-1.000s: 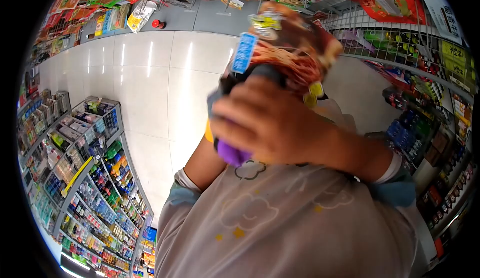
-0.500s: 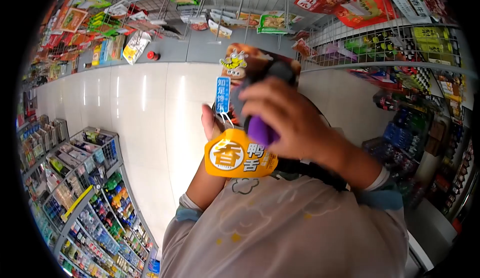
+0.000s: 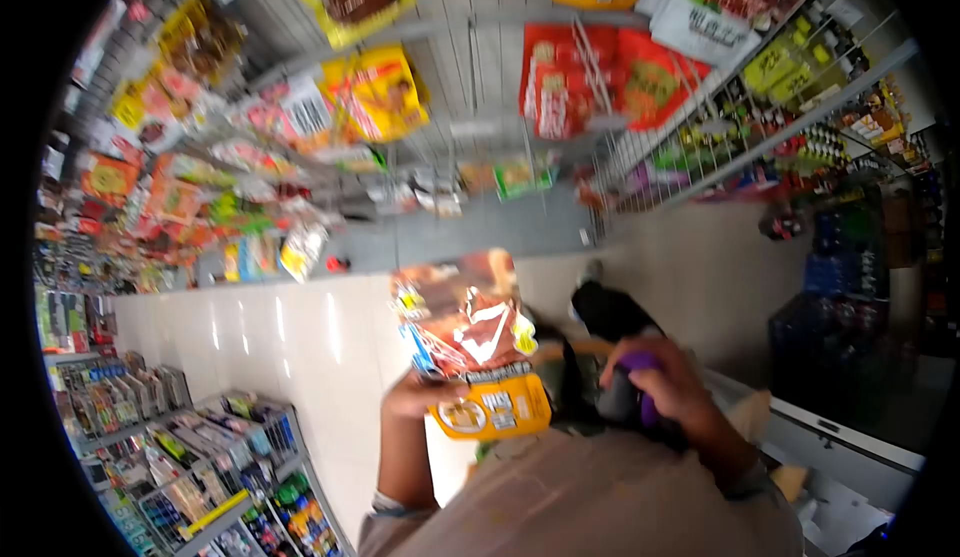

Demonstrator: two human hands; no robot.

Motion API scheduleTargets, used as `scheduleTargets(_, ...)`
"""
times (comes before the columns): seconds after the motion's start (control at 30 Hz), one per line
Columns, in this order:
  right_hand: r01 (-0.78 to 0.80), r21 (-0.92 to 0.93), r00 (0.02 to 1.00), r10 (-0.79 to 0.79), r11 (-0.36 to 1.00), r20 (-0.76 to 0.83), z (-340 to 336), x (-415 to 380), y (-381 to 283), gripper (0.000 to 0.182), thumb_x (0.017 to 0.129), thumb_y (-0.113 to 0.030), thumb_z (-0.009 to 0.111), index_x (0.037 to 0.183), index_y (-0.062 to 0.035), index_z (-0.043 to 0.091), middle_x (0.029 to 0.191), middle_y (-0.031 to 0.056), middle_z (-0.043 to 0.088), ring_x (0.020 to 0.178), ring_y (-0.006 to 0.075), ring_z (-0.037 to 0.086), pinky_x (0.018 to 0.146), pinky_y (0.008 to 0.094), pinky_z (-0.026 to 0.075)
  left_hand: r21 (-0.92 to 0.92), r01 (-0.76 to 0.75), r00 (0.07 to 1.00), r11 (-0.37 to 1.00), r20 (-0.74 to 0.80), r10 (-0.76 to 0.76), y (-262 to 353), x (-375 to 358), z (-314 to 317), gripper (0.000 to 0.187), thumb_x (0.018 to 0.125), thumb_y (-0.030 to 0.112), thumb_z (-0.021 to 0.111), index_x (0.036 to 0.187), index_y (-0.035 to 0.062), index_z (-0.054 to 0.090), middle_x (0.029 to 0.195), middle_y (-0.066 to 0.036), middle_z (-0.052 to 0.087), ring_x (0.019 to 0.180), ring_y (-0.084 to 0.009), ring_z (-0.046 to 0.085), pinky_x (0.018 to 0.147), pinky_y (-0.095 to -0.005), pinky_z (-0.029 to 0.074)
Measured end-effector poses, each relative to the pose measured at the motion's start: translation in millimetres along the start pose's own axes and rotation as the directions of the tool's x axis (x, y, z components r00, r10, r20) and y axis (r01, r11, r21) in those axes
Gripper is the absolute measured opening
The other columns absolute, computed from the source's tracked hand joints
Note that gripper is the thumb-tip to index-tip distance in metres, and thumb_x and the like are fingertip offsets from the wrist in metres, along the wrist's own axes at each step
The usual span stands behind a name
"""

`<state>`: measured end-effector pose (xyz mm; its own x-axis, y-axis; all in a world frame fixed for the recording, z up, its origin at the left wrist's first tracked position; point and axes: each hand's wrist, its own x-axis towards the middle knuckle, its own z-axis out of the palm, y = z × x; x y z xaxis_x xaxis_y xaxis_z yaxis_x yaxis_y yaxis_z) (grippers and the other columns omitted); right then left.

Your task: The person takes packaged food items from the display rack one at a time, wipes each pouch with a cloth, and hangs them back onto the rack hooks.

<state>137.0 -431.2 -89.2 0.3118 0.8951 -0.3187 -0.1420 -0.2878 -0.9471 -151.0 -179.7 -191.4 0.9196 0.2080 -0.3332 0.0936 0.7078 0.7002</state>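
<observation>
My left hand (image 3: pixel 420 394) pinches the lower left edge of a snack packet (image 3: pixel 465 312), thumb on its front. The packet's upper part has a glossy brown and red food picture with bright glare, and its lower part is an orange panel with white lettering. Near its left edge is a blue tag (image 3: pixel 420 357). To the right, apart from the packet, my right hand (image 3: pixel 665 382) is wrapped round a purple and dark grey handheld tool (image 3: pixel 622 397). Its kind is blurred and partly covered by my fingers.
Hooks ahead carry hanging snack bags, among them a yellow bag (image 3: pixel 375 95) and red bags (image 3: pixel 565 82). A wire rack with bottles (image 3: pixel 800 137) runs along the right. Goods fill shelves (image 3: pixel 230 447) at lower left. Pale floor tiles (image 3: pixel 290 337) lie between.
The tool in my right hand has moved away from the packet, down and to the right. The packet has shifted lower in view, and my head view has tilted up towards the hanging bags.
</observation>
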Motion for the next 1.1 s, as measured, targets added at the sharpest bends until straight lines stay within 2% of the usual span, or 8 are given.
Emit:
scheduleTargets(0.07,-0.003,-0.099,0.998,0.009,0.995,0.056,7,5,21,0.022,0.097,-0.021,0.062,0.099,-0.0021,0.074,0.097,0.0111,0.074,0.091,0.018,0.07,0.084,0.0307,0.053,0.173,-0.041,0.999,0.984,-0.01,0.044,7,10,-2,0.067,0.085,-0.005,0.074,0.146,-0.0033,0.046,0.139,-0.014,0.062,0.131,-0.0267,0.056,0.111,-0.0427,0.043)
scheduleTargets(0.17,0.105,-0.28,0.994,-0.101,0.954,0.028,17,10,8,0.046,0.094,-0.039,0.073,0.119,-0.0006,0.069,0.105,0.0168,0.074,0.095,0.0242,0.072,0.085,0.0343,0.055,0.202,-0.147,0.989,0.968,0.016,0.146,31,46,52,0.068,0.087,-0.007,0.07,0.149,-0.0031,0.042,0.138,-0.015,0.062,0.129,-0.0288,0.059,0.111,-0.0439,0.043)
scheduleTargets(0.27,-0.107,-0.27,0.981,0.146,0.957,0.127,2,20,9,0.056,0.09,-0.041,0.077,0.127,-0.0013,0.065,0.108,0.0158,0.075,0.095,0.0227,0.073,0.086,0.0355,0.055,0.381,0.037,0.995,0.924,0.07,-0.069,31,73,68,0.033,0.096,0.006,0.072,0.126,-0.0042,0.064,0.116,-0.006,0.074,0.105,-0.0124,0.066,0.091,-0.0299,0.053)
scheduleTargets(0.37,0.104,-0.116,0.993,-0.096,0.988,0.074,-5,27,20,0.051,0.092,-0.04,0.075,0.126,-0.0029,0.066,0.108,0.0139,0.075,0.094,0.0203,0.072,0.086,0.0347,0.055,0.361,0.03,0.998,0.932,0.043,-0.049,39,99,119,0.03,0.096,0.007,0.073,0.124,-0.002,0.067,0.113,-0.004,0.074,0.1,-0.008,0.064,0.088,-0.0274,0.053)
scheduleTargets(0.5,0.158,-0.196,0.987,-0.15,0.968,0.055,-34,23,18,0.042,0.094,-0.033,0.074,0.125,-0.0054,0.067,0.106,0.0116,0.076,0.09,0.0189,0.072,0.084,0.033,0.055,0.498,0.144,0.989,0.855,-0.059,-0.133,33,107,127,0.028,0.096,0.006,0.072,0.123,-0.0002,0.069,0.113,-0.003,0.074,0.101,-0.0085,0.064,0.09,-0.0281,0.053)
scheduleTargets(0.57,0.05,-0.247,0.991,-0.016,0.968,0.136,-53,24,7,0.039,0.093,-0.033,0.074,0.12,-0.0052,0.07,0.098,0.0134,0.076,0.082,0.0227,0.073,0.077,0.0342,0.056,0.495,0.167,0.986,0.852,-0.066,-0.155,25,113,134,0.027,0.096,0.005,0.073,0.123,0.0002,0.069,0.114,-0.003,0.074,0.102,-0.0093,0.064,0.091,-0.0288,0.053)
scheduleTargets(0.73,0.393,-0.285,0.916,-0.398,0.874,0.042,-100,50,28,0.033,0.09,-0.03,0.077,0.112,-0.0054,0.073,0.086,0.0143,0.074,0.072,0.031,0.072,0.067,0.0377,0.055,0.466,-0.024,0.976,0.885,-0.181,0.122,16,152,181,0.029,0.096,0.001,0.071,0.124,-0.0014,0.066,0.117,-0.006,0.073,0.106,-0.0121,0.065,0.095,-0.031,0.053)
scheduleTargets(1.1,0.722,-0.212,0.691,-0.701,0.658,0.177,-221,99,-72,0.019,0.09,-0.021,0.076,0.101,-0.0069,0.074,0.078,0.0141,0.069,0.062,0.0341,0.063,0.057,0.041,0.048,0.524,-0.284,0.825,0.803,-0.293,0.484,52,232,292,0.027,0.095,0.001,0.071,0.122,-0.0033,0.067,0.117,-0.008,0.074,0.106,-0.0134,0.066,0.092,-0.0305,0.053)
